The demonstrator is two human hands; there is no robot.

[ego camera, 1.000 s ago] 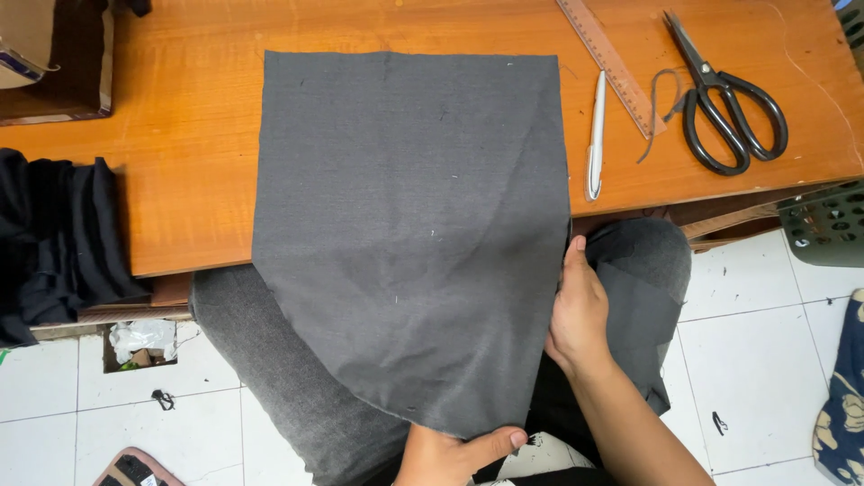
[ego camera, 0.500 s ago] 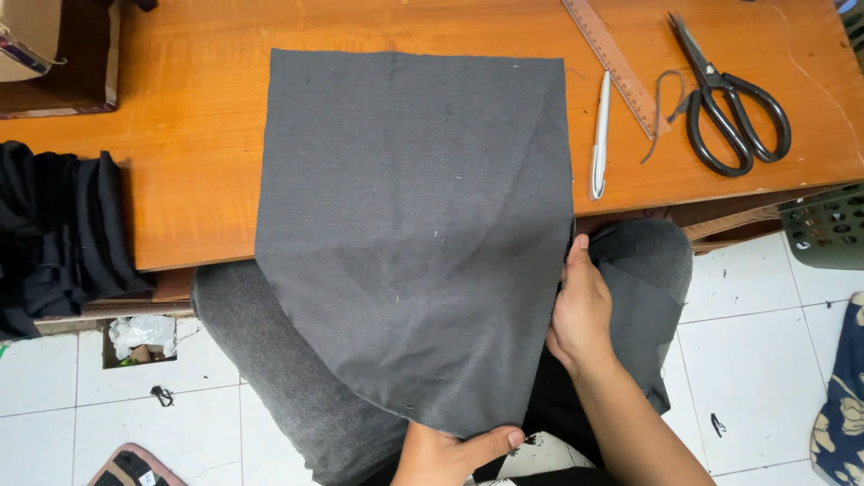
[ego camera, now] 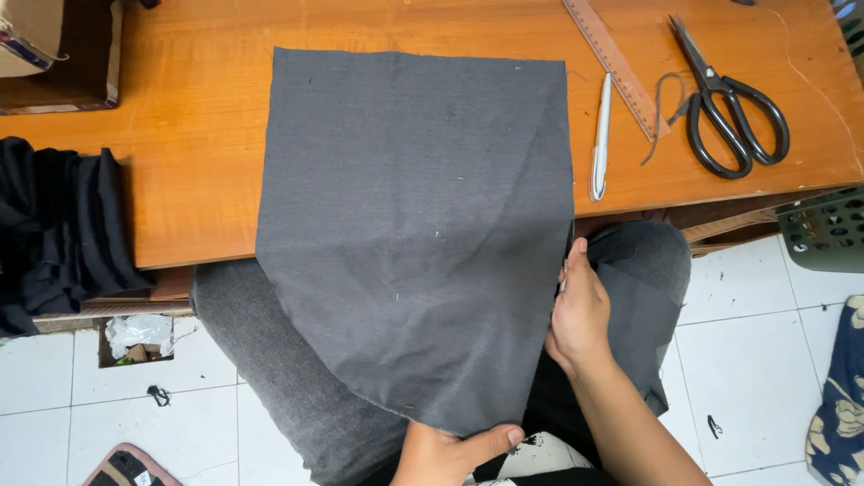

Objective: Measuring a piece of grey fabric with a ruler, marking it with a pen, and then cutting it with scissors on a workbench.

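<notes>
A dark grey piece of fabric (ego camera: 414,225) lies flat on the orange wooden table (ego camera: 198,144), its lower curved part hanging over the front edge onto my lap. My left hand (ego camera: 454,450) pinches the fabric's bottom edge, thumb on top. My right hand (ego camera: 579,310) grips the fabric's right edge just below the table's edge.
A white pen (ego camera: 600,135), a wooden ruler (ego camera: 615,61) and black scissors (ego camera: 724,103) lie to the right on the table. Black cloth (ego camera: 54,225) is piled at the left edge, a box (ego camera: 54,49) behind it. A green basket (ego camera: 823,229) stands on the white tiled floor.
The view has shifted very slightly; both hands keep their hold on the fabric in almost the same places.
</notes>
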